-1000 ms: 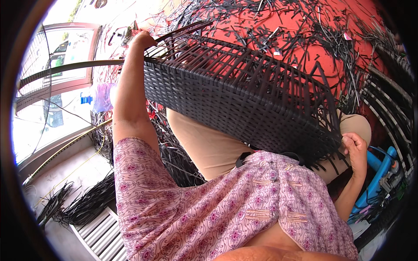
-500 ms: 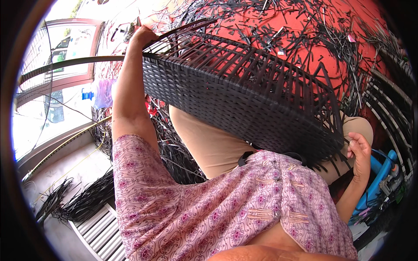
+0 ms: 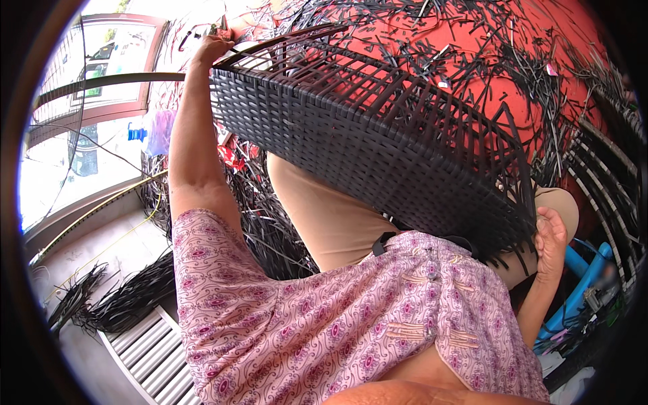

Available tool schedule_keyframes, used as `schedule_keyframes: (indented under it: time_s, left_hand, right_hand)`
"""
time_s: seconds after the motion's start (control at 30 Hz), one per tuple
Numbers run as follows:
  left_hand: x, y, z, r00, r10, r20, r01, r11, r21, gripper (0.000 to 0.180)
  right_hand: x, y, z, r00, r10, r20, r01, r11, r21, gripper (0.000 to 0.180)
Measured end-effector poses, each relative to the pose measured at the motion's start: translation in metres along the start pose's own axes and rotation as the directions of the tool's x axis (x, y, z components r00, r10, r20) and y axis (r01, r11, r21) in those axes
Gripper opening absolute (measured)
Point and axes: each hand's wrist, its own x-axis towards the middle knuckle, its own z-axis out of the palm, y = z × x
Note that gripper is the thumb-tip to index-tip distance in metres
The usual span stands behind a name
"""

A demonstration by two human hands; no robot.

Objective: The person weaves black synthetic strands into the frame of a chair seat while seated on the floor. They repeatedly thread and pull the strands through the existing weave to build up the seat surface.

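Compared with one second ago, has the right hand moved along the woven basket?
No clear move. The right hand stays at the lower corner of the dark woven basket, beside the tan knee, as earlier.

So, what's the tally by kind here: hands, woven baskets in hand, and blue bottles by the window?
Hands: 2, the left hand and right hand
Woven black basket: 1, held by both
Blue bottle: 1
Total: 4
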Motion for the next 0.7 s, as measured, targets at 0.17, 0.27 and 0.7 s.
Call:
schedule_keyframes:
  time_s: [0.17,0.27,0.7]
  left_hand:
    - [-0.032,-0.017,-0.026,0.992,-0.125,-0.014,0.119,0.970,-0.213,0.034]
    - [-0.054,-0.027,-0.034,0.986,-0.103,-0.129,0.049,0.929,-0.366,0.035]
    - [-0.014,-0.084,0.008,0.896,-0.328,-0.299,0.274,0.939,-0.208,0.037]
  right_hand:
    - [-0.004,-0.002,0.013,0.997,-0.063,-0.044,0.063,0.998,-0.015,0.030]
    - [-0.007,0.004,0.014,0.995,-0.080,-0.054,0.080,0.997,0.004,0.025]
    - [-0.030,0.008,0.015,0.990,-0.136,-0.041,0.133,0.989,-0.069,0.026]
